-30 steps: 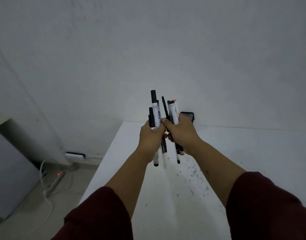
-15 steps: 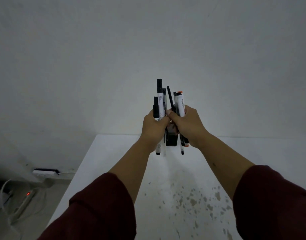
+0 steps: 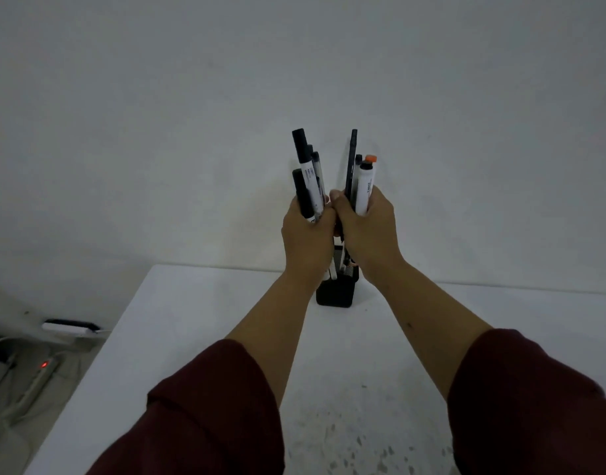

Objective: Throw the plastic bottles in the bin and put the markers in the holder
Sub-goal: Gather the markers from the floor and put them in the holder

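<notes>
Markers (image 3: 308, 186) left, markers (image 3: 361, 186) right — above holder (image 3: 336, 296); holder on table (image 3: 192, 337)

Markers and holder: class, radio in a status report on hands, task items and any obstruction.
Left hand shut on markers. Right hand shut on second bunch. Lower tips at black holder mouth. Nothing in the way.

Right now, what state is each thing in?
left hand: closed around a bunch of markers, held upright.
right hand: closed around a second bunch, one orange-capped.
markers: lower ends at the holder's mouth, still gripped.
holder: upright on the white table.
power strip: red light on.
</notes>
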